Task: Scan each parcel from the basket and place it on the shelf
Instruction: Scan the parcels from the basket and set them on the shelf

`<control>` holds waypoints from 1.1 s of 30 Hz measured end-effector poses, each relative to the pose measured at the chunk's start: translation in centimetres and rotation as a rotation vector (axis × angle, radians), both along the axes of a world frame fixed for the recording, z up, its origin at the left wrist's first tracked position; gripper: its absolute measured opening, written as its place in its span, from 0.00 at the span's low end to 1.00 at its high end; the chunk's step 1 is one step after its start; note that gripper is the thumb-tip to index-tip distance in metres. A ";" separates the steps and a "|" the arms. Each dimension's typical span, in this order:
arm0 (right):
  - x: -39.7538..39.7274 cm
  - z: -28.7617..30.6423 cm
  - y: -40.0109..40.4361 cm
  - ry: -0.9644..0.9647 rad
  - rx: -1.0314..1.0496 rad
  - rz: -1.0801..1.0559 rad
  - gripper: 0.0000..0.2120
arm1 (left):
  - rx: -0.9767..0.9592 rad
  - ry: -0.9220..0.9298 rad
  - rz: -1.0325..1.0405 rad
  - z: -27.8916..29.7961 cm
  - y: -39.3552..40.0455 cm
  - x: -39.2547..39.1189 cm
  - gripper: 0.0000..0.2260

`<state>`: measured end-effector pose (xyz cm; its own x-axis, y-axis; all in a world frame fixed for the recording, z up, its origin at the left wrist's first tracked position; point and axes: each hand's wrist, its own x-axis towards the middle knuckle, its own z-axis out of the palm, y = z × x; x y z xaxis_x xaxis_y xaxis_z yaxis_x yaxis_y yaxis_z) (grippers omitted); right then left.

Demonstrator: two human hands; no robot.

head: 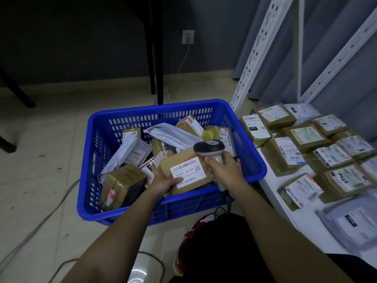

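The blue slotted plastic basket (98, 127) lies open-topped, its far-left corner bare; brown cardboard parcels (293, 154) crowd the white metal shelf (306, 219), leaving a bare strip along its near-left edge.

dark grey wall (91, 37) ahead w/ a white wall socket (187, 36), plug in it, pale cable (184, 58) dropping to the floor. black table legs (156, 58) stand just behind. beige tiled floor (44, 139), scuffed, grey cable (36, 223) snaking across on my left. grey curtain (285, 48) at right. my red-and-white shoe (189, 237) down below.
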<state>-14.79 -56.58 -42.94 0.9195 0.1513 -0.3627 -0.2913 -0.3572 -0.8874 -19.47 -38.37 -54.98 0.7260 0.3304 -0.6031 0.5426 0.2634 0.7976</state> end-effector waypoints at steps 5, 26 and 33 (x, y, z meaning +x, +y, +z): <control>-0.3 0.7 -0.1 0.026 0.060 0.023 0.15 | -0.037 0.026 -0.134 0.1 -0.3 0.3 0.30; -1.0 3.4 -1.7 -0.049 0.067 -0.078 0.10 | 0.362 -0.261 0.035 7.0 3.5 3.8 0.32; -0.9 3.2 -2.5 -0.010 0.050 -0.100 0.14 | 0.371 -0.269 0.037 7.6 3.6 4.3 0.32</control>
